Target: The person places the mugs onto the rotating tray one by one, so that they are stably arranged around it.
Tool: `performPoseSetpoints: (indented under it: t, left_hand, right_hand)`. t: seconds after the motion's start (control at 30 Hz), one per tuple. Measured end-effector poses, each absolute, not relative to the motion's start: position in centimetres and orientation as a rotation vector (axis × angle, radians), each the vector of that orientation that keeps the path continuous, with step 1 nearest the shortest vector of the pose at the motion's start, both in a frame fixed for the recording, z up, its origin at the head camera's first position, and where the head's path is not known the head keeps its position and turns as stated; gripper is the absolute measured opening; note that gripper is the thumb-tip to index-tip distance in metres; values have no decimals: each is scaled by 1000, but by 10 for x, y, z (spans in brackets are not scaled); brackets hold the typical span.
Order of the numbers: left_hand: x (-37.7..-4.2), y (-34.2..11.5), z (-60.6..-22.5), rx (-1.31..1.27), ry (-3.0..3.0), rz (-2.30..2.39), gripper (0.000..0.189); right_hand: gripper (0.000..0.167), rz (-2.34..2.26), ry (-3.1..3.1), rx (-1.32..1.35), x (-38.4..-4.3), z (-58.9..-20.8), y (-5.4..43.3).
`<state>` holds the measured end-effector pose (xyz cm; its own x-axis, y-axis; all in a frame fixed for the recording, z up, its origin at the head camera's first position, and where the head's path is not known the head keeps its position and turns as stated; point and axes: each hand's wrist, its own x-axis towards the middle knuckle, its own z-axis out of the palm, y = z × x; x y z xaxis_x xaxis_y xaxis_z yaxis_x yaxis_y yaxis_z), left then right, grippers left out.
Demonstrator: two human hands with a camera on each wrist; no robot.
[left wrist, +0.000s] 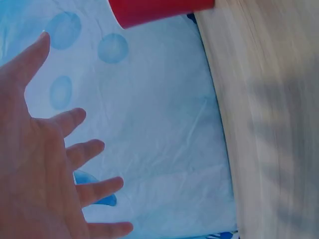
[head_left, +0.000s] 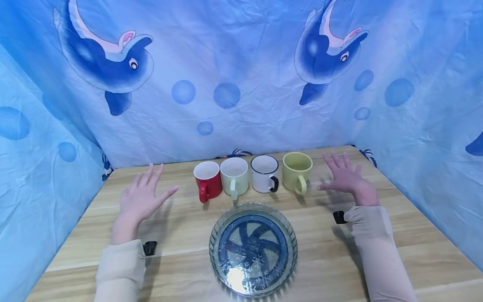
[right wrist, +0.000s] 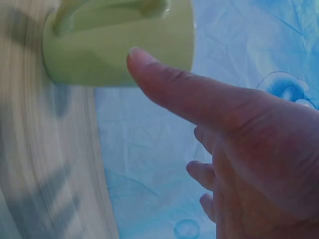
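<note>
Four mugs would be several: in a row at the table's back stand a red mug (head_left: 209, 183), a pale green mug (head_left: 235, 178), a white mug (head_left: 262, 178) with black rim and handle, and an olive green mug (head_left: 297, 171). In front of them lies a round glass dish (head_left: 253, 249) with a blue swirl and snowflake pattern. My left hand (head_left: 141, 199), fingers spread, hovers over the table left of the red mug. My right hand (head_left: 349, 178) hovers right of the olive mug, fingers spread; its thumb overlaps that mug in the right wrist view. Both hands hold nothing.
The wooden table (head_left: 181, 272) is bordered at the back and sides by a blue curtain (head_left: 256, 121) printed with dolphins and bubbles. Dark tassels (head_left: 237, 152) lie along the back edge behind the mugs.
</note>
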<state>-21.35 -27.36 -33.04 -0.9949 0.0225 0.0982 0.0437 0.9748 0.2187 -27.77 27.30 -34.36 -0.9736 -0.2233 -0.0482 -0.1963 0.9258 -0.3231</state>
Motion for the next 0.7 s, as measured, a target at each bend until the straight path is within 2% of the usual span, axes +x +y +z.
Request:
performPoseSetpoints:
  t: [0.17, 0.37, 0.7]
  left_hand:
    - [-211, -271, -325, -133, -3034, -351, 93]
    - [-209, -267, -323, -253, -3034, -605, 94]
    - [-202, -262, -329, -325, -2974, -961, 93]
  right_hand:
    - [114, -557, 2991, -415, -280, -341, 272]
    - [104, -696, 3019, -543, -283, -335, 273]
    - [91, -918, 2989, -463, -278, -329, 267]
